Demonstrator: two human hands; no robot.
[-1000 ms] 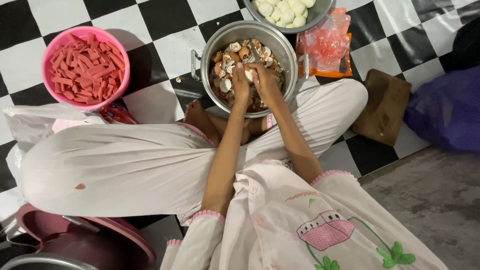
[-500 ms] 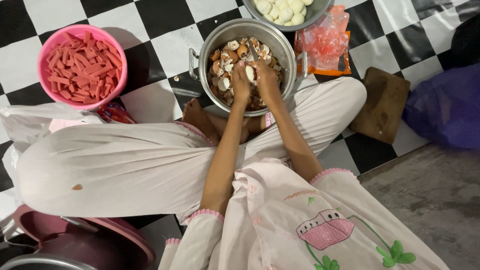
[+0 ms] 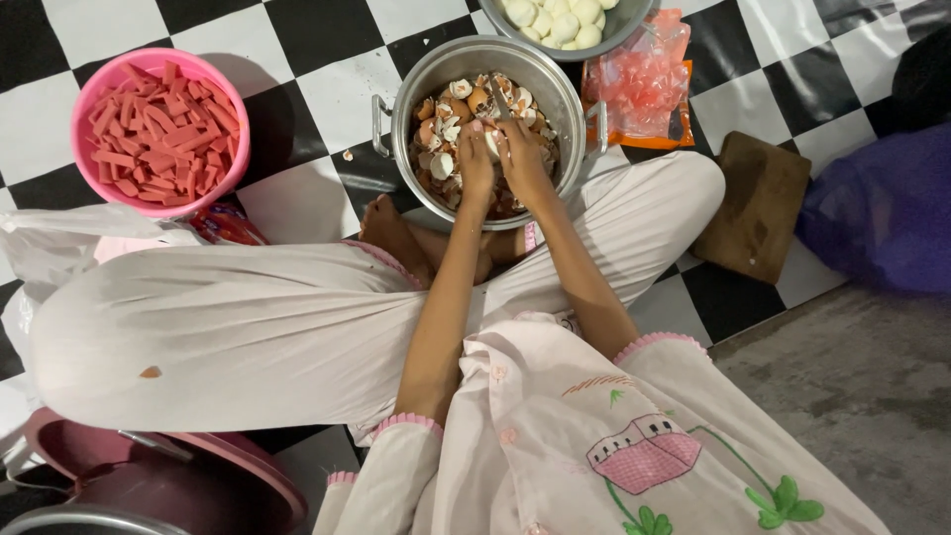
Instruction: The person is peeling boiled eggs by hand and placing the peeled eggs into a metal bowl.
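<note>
Both my hands are together over a metal pot (image 3: 555,84) full of broken eggshells (image 3: 448,124). My left hand (image 3: 475,161) and my right hand (image 3: 521,156) are closed on a boiled egg (image 3: 492,142), of which only a small white part shows between the fingers. The pot stands on the checkered floor in front of my crossed legs. A metal bowl of peeled white eggs (image 3: 563,20) sits just beyond the pot at the top edge.
A pink bowl of cut red sausage pieces (image 3: 158,129) stands at the left. Red plastic bags (image 3: 642,84) lie right of the pot, then a brown wooden board (image 3: 755,203) and a purple bag (image 3: 882,208). A dark pink basin (image 3: 149,485) is at bottom left.
My hands stay over the pot, with the fingers shifting slightly on the egg. The view has drifted a little.
</note>
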